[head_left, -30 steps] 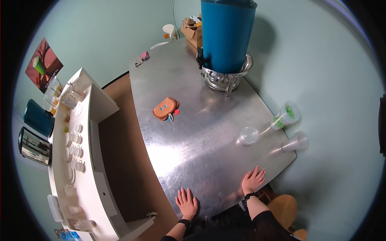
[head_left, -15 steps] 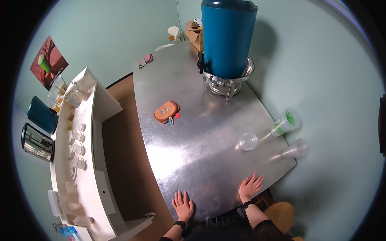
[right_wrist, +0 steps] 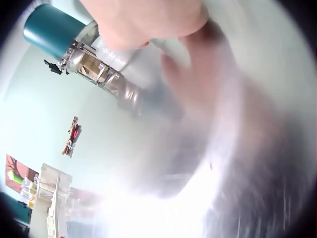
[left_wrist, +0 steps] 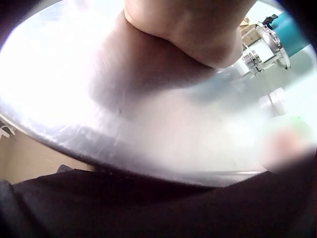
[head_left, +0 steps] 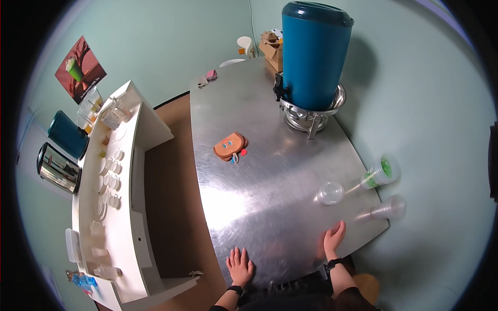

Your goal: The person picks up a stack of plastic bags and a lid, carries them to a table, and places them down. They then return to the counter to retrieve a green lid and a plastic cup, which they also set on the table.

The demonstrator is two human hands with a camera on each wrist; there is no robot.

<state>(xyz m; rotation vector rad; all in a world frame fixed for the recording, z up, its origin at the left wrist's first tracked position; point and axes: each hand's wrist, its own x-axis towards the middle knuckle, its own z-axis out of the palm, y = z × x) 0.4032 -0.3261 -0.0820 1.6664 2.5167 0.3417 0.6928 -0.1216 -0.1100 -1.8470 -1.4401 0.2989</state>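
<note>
My left hand (head_left: 239, 267) rests palm down on the metal table (head_left: 270, 228) near its front edge, fingers straight and spread. Farther right, my right hand (head_left: 333, 241) is turned thumb side up over the table and holds nothing. In the right wrist view, that hand (right_wrist: 148, 22) shows above its own blurred reflection. Nearest to it stand a round clear plastic piece (head_left: 330, 193), a stack of clear cups with green print (head_left: 374, 177) and a plain clear stack of cups (head_left: 389, 208). A brown pouch with a face on it (head_left: 231, 146) lies at mid table.
A tall blue drink dispenser (head_left: 316, 57) with a black tap stands on a metal stand (head_left: 306, 122) toward the back right. Behind it is a cardboard box (head_left: 272, 54). A pink item (head_left: 211, 75) lies at the far edge. To the left, a white counter (head_left: 129, 223) carries several cups.
My right hand has turned from palm down onto its edge, with the thumb side up. The left hand stays flat on the table. The head view has shifted slightly.
</note>
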